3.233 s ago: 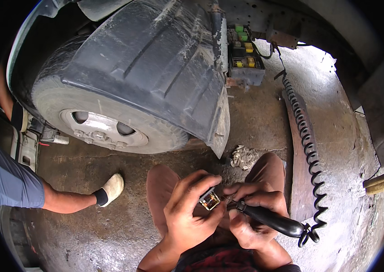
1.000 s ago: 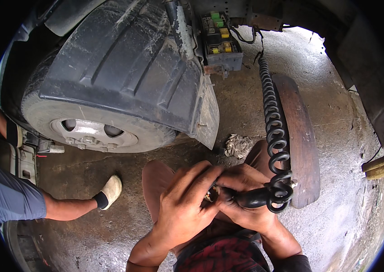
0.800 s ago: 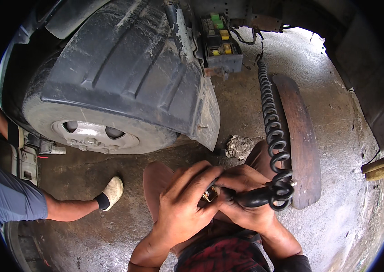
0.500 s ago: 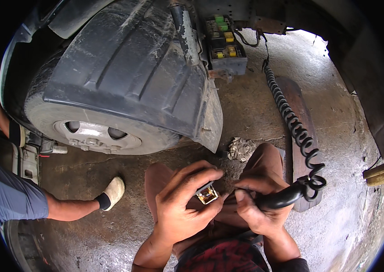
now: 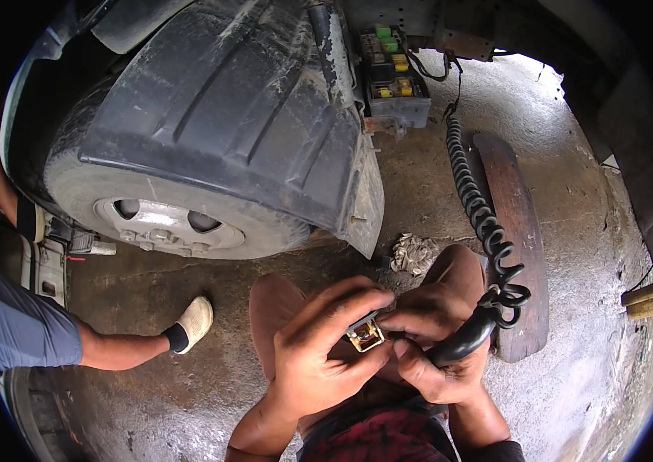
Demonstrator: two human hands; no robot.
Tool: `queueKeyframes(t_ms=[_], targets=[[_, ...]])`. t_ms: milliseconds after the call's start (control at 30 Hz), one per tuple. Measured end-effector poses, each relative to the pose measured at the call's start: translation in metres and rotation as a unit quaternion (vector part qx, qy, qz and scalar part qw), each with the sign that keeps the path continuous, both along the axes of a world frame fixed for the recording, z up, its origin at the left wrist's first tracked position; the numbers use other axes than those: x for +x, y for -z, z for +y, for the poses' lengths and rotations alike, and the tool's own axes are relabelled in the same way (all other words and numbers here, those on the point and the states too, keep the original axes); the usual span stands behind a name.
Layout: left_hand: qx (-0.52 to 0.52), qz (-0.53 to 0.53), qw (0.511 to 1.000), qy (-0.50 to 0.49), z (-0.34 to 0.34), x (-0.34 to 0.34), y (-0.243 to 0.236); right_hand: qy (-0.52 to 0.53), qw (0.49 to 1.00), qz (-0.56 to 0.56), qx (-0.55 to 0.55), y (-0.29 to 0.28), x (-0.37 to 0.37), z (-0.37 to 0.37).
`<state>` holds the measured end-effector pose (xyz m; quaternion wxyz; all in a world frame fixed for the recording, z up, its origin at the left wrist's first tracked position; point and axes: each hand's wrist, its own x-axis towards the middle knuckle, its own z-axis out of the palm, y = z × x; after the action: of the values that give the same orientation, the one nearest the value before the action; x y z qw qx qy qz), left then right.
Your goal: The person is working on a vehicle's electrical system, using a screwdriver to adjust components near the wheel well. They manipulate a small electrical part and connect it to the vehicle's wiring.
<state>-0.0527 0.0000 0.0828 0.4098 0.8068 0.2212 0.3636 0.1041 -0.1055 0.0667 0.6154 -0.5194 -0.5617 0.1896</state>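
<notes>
My left hand (image 5: 322, 346) grips a small boxy fuse (image 5: 365, 334) between thumb and fingers. Its open side faces up, showing a pale square rim and coppery metal inside. Right beside it, my right hand (image 5: 446, 350) is closed around the black handle of a tester (image 5: 465, 341). The tester's tip lies among my fingertips, too small to make out, so I cannot tell whether it touches the fuse. A black coiled cord (image 5: 480, 208) runs from the handle up to a thin dark wire near the vehicle's frame. Both hands are over my lap.
An uncovered fuse box (image 5: 407, 112) with green and yellow fuses hangs ahead. Left of it are a wheel (image 5: 164, 223) and black mudguard (image 5: 211, 115). A wooden board (image 5: 523, 254) and crumpled rag (image 5: 413, 254) lie on the floor. Another person's leg (image 5: 122, 353) stretches in from the left.
My left hand has shifted slightly right with the fuse, and my hands are closer together. The tester's handle and lower cord have swung left and tilted more steeply.
</notes>
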Motion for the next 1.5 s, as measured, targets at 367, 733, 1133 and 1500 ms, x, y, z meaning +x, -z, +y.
queueKeyframes(t_ms=[367, 733, 1133, 1500], targets=[[-0.005, -0.015, 1.000, 0.000, -0.0015, -0.0028, 0.0015, 0.003, 1.000, 0.003, -0.005, 0.0013, -0.0053, -0.0027], [0.008, -0.016, 1.000, 0.017, -0.0040, -0.0033, -0.0037, 0.017, 1.000, -0.010, -0.001, 0.0003, -0.0069, -0.0059], [0.019, -0.009, 1.000, 0.007, -0.0036, -0.0029, -0.0051, 0.014, 1.000, -0.018, 0.009, 0.0000, -0.0039, -0.0041], [0.011, -0.025, 0.999, 0.017, -0.0013, -0.0029, -0.0005, 0.021, 0.999, -0.027, -0.006, 0.0005, -0.0060, -0.0045]])
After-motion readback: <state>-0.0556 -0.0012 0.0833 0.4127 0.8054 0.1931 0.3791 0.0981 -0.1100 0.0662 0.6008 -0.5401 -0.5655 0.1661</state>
